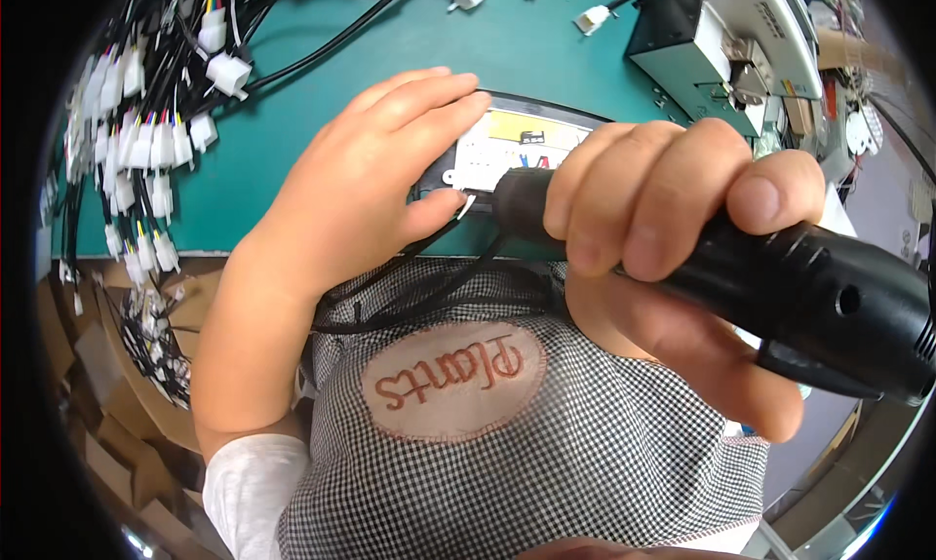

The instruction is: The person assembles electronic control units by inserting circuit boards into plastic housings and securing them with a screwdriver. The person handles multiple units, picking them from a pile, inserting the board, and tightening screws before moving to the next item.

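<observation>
My right hand (682, 194) is wrapped round a thick black power screwdriver (780, 277), held aslant with its front end to the left. That end covers part of a shallow black case (546, 104), so the tip is hidden. Inside the case lies a white panel (476, 156) with a yellow strip (505, 125) and small coloured wire ends. My left hand (356, 165) grips the case's left end, its fingers at the far side and its thumb by the near edge. Black cables (429, 311) run from the near side of the case across my lap.
Bundles of black cables with white plug connectors (146, 146) hang over the left of the green table (292, 194). A boxy white-and-black machine (726, 58) stands at the far right. One loose white connector (592, 19) lies near it. Cardboard (107, 404) shows below left.
</observation>
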A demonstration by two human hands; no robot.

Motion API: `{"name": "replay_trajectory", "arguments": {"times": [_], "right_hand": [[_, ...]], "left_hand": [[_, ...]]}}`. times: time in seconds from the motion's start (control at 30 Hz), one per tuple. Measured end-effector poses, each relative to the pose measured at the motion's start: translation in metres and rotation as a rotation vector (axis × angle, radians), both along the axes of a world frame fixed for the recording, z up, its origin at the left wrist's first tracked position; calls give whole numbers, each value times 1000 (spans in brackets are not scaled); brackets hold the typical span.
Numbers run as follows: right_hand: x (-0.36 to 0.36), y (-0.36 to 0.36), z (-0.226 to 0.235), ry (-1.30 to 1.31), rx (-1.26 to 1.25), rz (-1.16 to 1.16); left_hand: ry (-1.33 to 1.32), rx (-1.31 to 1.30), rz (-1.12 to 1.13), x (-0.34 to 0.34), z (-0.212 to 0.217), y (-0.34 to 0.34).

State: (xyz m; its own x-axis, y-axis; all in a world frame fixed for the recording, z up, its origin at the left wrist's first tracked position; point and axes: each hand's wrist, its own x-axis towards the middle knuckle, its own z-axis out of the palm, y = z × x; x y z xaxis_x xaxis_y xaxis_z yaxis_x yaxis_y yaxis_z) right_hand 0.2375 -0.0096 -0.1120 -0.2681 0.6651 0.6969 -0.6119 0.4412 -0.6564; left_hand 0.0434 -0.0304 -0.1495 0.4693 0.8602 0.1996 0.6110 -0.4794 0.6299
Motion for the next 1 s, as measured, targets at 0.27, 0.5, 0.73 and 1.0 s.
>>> {"name": "replay_trajectory", "arguments": {"times": [0.27,0.5,0.73,1.0], "right_hand": [[-19,6,-11,-111,63,20],[-27,10,-8,-141,68,109],[-16,7,-10,11,-139,82],[42,14,40,104,-99,-2]], "left_hand": [[-143,74,55,-2,-10,-3],[-154,18,55,-1,-10,-1],[-86,-12,34,-2,-3,-1],[204,141,29,30,-6,-12]]}}
